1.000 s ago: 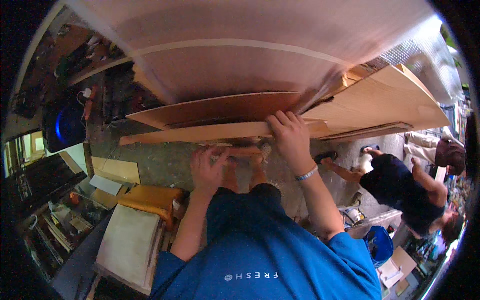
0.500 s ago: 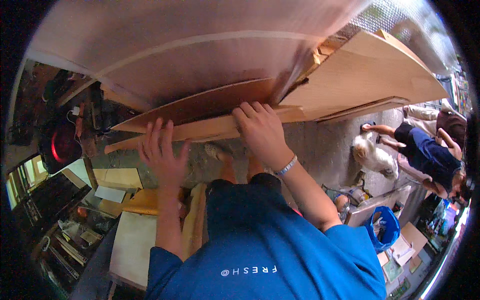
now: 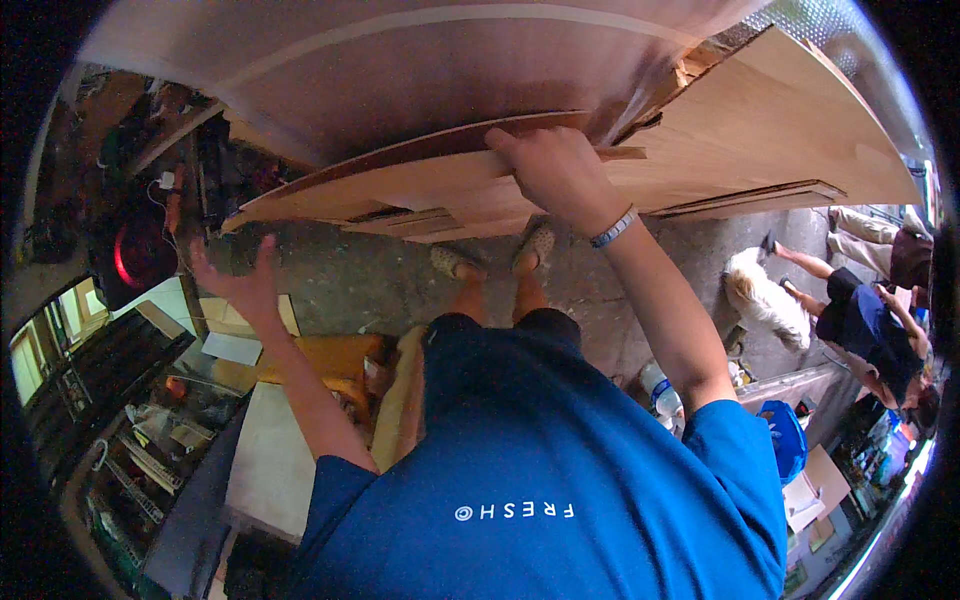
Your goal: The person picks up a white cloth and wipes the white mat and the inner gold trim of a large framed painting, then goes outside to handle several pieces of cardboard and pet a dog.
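A thin plywood sheet [image 3: 390, 196] stands on edge in front of me, with dark narrow cut-outs along its lower part. My right hand [image 3: 562, 178] has its fingers curled over the top edge of this sheet; the fingertips are hidden behind it. Off the sheet's left end, my left hand [image 3: 238, 283] is in the air with fingers apart and nothing in them. Behind the sheet leans a large reddish-brown panel [image 3: 450, 75] with a pale curved stripe. To the right extends a wide light plywood board [image 3: 765, 125] with a ragged broken edge.
A pale board [image 3: 272, 465] and an orange-brown padded piece [image 3: 335, 358] lie at left. A red-glowing round object [image 3: 125, 252] stands beyond them. At right are a blue bag-like container [image 3: 783, 440], a white furry animal [image 3: 768, 300] and a person in dark blue [image 3: 865, 318].
My left hand has left the sheet's top edge and moved left and down. My right hand stays on the edge. The sheet's face has tilted into view, showing the cut-outs.
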The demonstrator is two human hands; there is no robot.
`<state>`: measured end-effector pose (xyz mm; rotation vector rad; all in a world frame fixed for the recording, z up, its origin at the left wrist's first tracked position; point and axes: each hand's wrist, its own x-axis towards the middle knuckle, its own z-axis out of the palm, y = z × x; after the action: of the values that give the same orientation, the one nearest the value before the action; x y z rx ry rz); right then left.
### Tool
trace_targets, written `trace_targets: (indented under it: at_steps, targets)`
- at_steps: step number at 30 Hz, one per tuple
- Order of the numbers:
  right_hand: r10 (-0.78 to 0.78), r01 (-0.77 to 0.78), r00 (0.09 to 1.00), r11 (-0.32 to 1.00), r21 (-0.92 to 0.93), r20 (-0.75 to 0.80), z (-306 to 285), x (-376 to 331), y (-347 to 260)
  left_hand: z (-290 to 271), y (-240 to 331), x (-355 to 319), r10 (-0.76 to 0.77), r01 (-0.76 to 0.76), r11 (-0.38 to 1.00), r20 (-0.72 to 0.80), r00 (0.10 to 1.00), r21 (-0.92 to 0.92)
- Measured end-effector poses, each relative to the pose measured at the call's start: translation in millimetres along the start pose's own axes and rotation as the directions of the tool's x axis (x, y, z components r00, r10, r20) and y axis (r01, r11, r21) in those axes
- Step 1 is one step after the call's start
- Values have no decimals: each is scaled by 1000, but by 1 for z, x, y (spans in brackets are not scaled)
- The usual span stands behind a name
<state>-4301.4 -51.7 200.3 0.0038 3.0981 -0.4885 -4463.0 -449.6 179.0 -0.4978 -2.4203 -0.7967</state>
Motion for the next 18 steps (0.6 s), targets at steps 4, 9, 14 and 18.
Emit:
trace_targets:
  at_steps: [4,9,14,18]
  targets:
    - [13,-13,1000,998,-55,-4,1,10,-1,14,-87,-40,-405,466,803,232,884,-373]
    - [10,-12,1000,995,-98,-20,8,28,-10,53,-146,-38,-362,576,688,478,800,-442]
    - [63,-62,998,995,-83,19,-3,28,-27,65,-148,-32,-338,497,750,393,855,-436]
    - [50,-53,998,995,-85,-44,0,14,-36,49,-122,-31,-384,500,702,322,865,-507]
